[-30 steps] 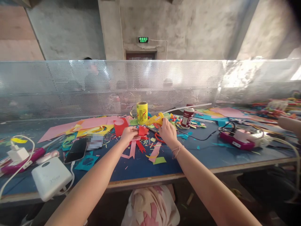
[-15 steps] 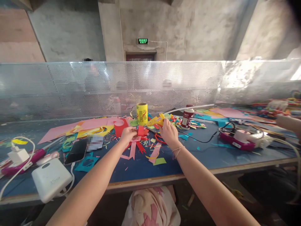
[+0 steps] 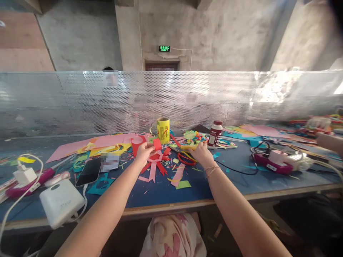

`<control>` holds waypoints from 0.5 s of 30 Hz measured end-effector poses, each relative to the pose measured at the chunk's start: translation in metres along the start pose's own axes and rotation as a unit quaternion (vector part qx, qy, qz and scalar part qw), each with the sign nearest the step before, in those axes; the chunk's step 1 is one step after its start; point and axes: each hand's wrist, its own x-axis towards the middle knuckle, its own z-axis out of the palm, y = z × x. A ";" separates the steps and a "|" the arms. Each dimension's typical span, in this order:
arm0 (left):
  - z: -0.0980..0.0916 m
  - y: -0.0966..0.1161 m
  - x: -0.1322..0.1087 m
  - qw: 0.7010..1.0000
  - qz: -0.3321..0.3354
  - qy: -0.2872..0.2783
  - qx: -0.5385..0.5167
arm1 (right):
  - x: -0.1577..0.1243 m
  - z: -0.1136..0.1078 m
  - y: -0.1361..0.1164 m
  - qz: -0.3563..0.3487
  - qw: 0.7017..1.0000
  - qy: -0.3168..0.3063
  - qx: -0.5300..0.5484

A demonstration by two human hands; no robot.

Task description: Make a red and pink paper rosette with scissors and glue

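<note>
My left hand (image 3: pixel 144 154) is closed, pinching a folded red paper strip (image 3: pixel 157 144) between thumb and fingers. Just beneath it lies a pink and red piece with paper ribbon tails (image 3: pixel 153 170). Over to the right, my right hand (image 3: pixel 203 154) is closed around the rear of a yellow glue gun (image 3: pixel 188 147), which lies low over the table with its tip to the left. Part of the gun is hidden by my fingers. Red-handled scissors (image 3: pixel 187 159) lie beside it, between my hands.
A yellow tape roll (image 3: pixel 163 130) and a maroon bottle (image 3: pixel 215 134) stand behind my hands. Paper scraps (image 3: pixel 183 184) litter the blue table (image 3: pixel 203 192). Leftward are a phone (image 3: pixel 88 172) and white power bank (image 3: pixel 62 203); rightward, a purple power strip (image 3: pixel 272 164) with cables. A perforated metal screen (image 3: pixel 177 103) runs behind.
My right hand has moved right and down with the glue gun, away from the red paper. My left hand keeps its hold on the red strip. The scissors show more fully now.
</note>
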 end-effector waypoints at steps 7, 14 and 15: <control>0.003 -0.001 -0.002 1.000 0.015 -0.007 0.009 | -0.005 -0.006 -0.048 -0.106 0.963 0.060 0.240; 0.010 -0.002 -0.009 0.997 0.050 -0.053 0.028 | -0.015 0.005 -0.098 -0.076 0.804 -0.049 0.588; 0.011 -0.002 -0.010 0.996 0.050 -0.061 0.030 | -0.016 0.005 -0.098 -0.066 0.788 -0.061 0.609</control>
